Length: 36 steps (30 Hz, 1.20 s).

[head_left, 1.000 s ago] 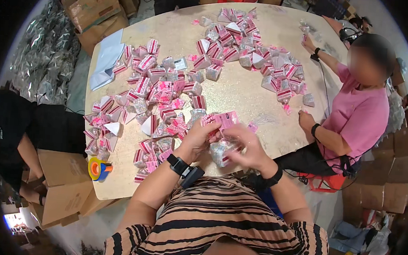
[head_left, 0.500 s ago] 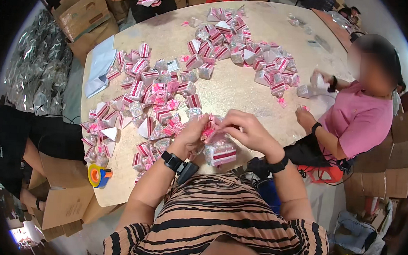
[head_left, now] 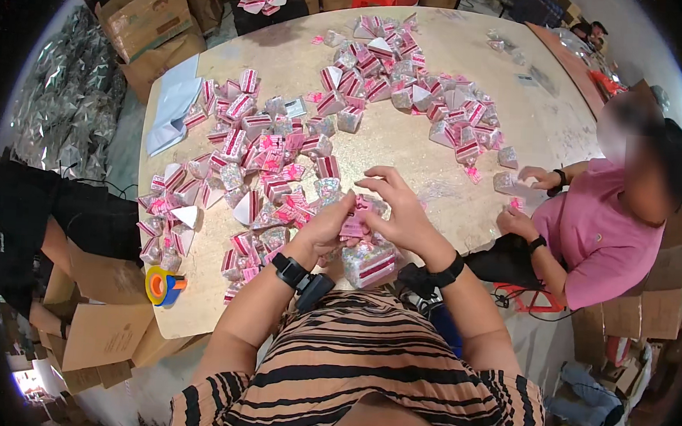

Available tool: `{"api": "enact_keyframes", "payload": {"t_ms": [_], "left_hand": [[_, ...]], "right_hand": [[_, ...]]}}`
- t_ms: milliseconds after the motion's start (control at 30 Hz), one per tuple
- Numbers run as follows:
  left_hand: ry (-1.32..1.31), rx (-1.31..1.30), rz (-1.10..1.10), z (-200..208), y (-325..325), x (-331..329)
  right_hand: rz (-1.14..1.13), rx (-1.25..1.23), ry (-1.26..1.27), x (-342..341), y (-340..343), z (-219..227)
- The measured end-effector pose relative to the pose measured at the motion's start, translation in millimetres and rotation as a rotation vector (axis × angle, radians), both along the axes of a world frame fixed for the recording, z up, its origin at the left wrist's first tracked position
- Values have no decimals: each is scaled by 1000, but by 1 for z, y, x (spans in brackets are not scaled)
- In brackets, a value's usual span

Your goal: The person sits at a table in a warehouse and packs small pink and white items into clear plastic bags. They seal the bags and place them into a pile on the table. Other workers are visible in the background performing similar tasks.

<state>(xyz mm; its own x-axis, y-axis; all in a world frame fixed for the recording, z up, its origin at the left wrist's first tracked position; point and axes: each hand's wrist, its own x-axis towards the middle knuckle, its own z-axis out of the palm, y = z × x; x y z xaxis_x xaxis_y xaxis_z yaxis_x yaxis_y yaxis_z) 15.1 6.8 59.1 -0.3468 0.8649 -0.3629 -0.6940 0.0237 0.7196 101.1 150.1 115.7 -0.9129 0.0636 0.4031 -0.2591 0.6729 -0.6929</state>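
Head view: our left hand (head_left: 323, 231) is pinching the pink card (head_left: 355, 225), our right hand (head_left: 408, 219) is standing beside it with fingers parted, and the clear packet (head_left: 370, 266) is showing just on our side of the card. Probably we should be gripping firmly, without creasing.

I'm watching from far away, and the middle looks bright. The pale tabletop (head_left: 276, 59) is well lit, with only soft shadows. I can't tell where the main light comes from. Shiny spots twinkle on the silver bags (head_left: 71, 91) and the clear bag (head_left: 369, 267). The black clothes (head_left: 95, 213) look very dark. A blurry smudge hides the face of the person in pink (head_left: 605, 229). A white glow (head_left: 34, 382) low on my left is too bright. The view bends toward its round rim, and the corners are black.
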Motion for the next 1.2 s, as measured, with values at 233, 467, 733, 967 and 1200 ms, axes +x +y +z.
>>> {"api": "enact_keyframes", "payload": {"t_ms": [233, 467, 733, 967, 1200], "left_hand": [[-98, -84, 215, 1, 10, 6], [-122, -65, 167, 6, 9, 13], [-163, -71, 160, -12, 12, 9], [-130, -94, 91, -8, 7, 2], [-52, -139, 123, 0, 5, 5]], "right_hand": [[56, 426, -26, 6, -5, -6], [16, 531, -31, 12, -7, -7], [92, 483, -55, 12, -3, -10], [86, 379, 60, 12, -1, -18], [119, 295, 69, 16, 2, -27]]}}
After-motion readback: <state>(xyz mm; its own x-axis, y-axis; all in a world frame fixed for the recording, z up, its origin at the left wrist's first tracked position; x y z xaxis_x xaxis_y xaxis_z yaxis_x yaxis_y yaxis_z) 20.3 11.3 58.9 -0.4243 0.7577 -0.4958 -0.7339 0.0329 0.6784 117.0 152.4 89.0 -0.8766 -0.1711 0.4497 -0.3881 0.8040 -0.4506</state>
